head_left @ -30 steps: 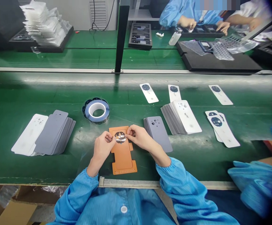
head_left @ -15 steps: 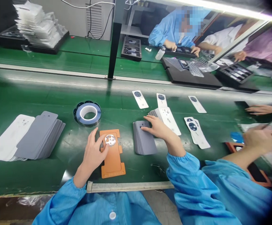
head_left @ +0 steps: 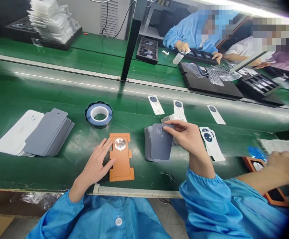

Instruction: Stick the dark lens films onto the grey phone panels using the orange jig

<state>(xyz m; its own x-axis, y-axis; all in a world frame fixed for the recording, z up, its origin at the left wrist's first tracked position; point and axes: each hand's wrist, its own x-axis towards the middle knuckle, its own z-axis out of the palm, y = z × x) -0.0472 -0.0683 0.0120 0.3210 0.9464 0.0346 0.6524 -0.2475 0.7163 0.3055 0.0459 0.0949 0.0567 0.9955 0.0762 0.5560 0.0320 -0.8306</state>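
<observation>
While the thumb and forefinger of the right hand (head_left: 187, 134) grip the far right corner of a thin, slate-grey, phone-shaped panel (head_left: 161, 144), its long axis runs from the counter's far edge toward its near one. The panel lies left of those fingers and toward the near edge, overlapping a fanned stack of matching grey panels (head_left: 148, 146); whether its near end touches the stack cannot be told.

Further left, almost parallel, is a flat orange plate with notched sides (head_left: 120, 162), a shiny silver disc (head_left: 120, 144) at its far end. The left hand (head_left: 93, 166) is nearer this plate: fingers extended, grasping nothing, fingertips at its left edge and thumb over its face.

Everything stands on a smooth green counter (head_left: 59, 176). A blue tape roll with a white core (head_left: 89, 116) sits beyond the plate; grey sheets in a leaning stack (head_left: 47, 132) lie toward the left edge. By the right edge, a co-worker's hand (head_left: 281, 167) is blurred; past a black upright post (head_left: 129, 53), people sit at another green bench.
</observation>
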